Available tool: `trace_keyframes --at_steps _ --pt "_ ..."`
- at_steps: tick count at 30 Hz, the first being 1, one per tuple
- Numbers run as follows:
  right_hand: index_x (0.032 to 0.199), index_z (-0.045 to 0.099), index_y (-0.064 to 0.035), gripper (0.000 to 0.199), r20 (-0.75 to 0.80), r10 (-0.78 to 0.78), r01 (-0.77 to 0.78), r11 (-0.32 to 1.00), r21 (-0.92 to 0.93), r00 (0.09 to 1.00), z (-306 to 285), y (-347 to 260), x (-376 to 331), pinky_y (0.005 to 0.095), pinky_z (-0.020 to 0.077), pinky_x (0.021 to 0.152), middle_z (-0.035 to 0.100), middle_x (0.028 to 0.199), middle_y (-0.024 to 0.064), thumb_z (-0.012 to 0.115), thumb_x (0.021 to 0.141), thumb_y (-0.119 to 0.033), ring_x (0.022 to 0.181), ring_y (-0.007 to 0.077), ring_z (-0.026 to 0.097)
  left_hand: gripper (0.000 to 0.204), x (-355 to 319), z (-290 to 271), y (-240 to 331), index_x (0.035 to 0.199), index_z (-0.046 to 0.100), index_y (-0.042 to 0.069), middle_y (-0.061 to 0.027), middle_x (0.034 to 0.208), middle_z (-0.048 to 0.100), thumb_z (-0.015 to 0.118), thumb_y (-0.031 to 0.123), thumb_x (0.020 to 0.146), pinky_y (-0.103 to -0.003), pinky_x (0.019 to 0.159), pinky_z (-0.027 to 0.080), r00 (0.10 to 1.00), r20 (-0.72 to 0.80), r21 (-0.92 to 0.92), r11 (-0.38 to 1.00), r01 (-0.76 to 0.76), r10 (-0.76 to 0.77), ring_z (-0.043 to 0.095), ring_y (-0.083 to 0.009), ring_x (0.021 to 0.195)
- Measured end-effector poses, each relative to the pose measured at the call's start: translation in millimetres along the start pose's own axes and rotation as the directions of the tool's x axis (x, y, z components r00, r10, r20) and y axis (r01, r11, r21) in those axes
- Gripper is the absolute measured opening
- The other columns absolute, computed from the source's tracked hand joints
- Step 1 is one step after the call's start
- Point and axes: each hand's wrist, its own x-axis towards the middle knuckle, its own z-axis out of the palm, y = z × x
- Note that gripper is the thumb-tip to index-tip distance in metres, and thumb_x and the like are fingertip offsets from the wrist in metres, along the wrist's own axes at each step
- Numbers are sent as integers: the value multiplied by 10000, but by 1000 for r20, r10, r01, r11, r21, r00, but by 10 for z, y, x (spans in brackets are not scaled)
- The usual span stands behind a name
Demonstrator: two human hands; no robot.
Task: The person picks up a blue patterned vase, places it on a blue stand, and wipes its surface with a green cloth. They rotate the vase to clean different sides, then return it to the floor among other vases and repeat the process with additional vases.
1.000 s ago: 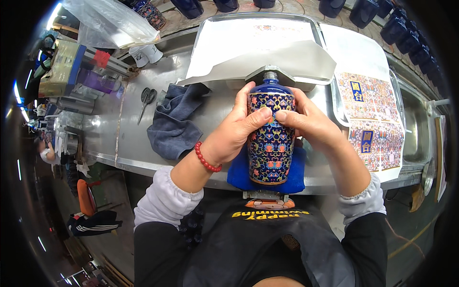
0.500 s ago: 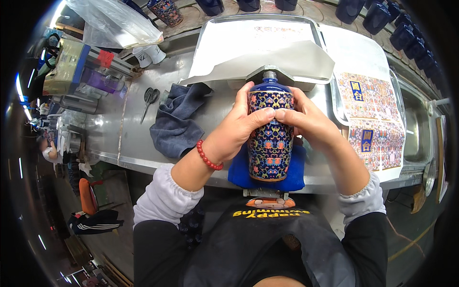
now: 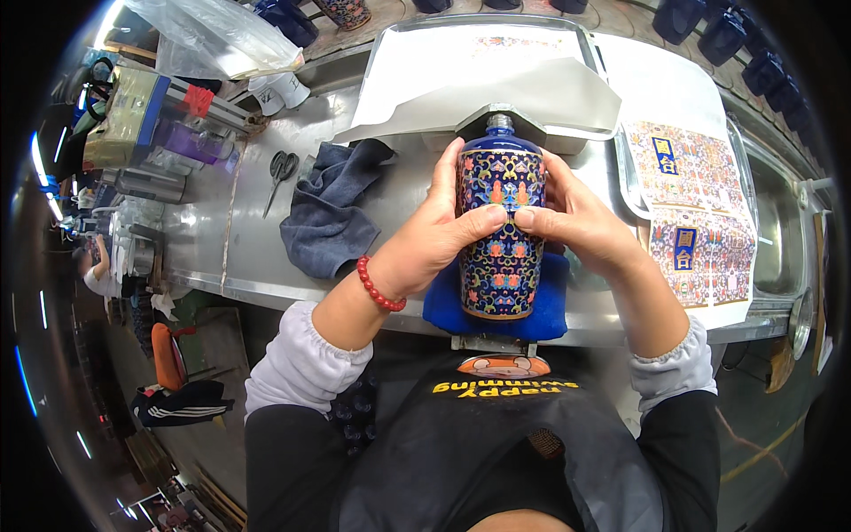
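Two hands are wrapping around one bottle here, but going left to right first: a clear plastic bag (image 3: 208,35) is lying up in the far left corner of the steel worktable (image 3: 222,239), and a pair of scissors (image 3: 281,173) is sitting just right of that, blades pointing toward the near edge. Next to them a dark blue cloth (image 3: 332,217) is lying crumpled, well clear of the scissors.

Then the left hand (image 3: 434,239), with a red bead bracelet (image 3: 379,285) on the wrist, is gripping the left side of the blue patterned ceramic bottle (image 3: 502,230), fingers held together round its side and the thumb pressing flat across the front. The bottle is standing upright on a bright blue pad (image 3: 550,306) at the near table edge, right in front of the person's chest, neck pointing toward a big sheet of white paper (image 3: 496,97) on a tray.

The right hand (image 3: 585,226) is mirroring it on the other side, thumb pressing the front so both thumb tips are nearly meeting, fingers curling behind where I can't see them.

Far right, sheets of patterned decals (image 3: 696,208) are lying flat beside the bottle.
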Motion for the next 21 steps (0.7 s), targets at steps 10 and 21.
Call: trace_keyframes --at_steps 10,21 --pt "1565 225 -72 972 97 106 -114 990 80 990 -109 -37 -24 271 476 846 514 1371 125 812 816 -273 1142 179 543 930 7 -113 -23 1583 -85 63 -170 1581 219 622 211 997 -394 1180 285 996 89 -49 999 -14 18 300 -249 1437" --pt "1552 224 -39 924 0 -6 6 1000 27 1000 -10 31 -18 358 450 1037 517 1379 134 787 855 -264 1243 210 533 945 18 -55 0 1582 -4 86 -132 1555 240 669 335 969 -399 1177 270 1000 8 244 970 -16 14 294 -236 1433"
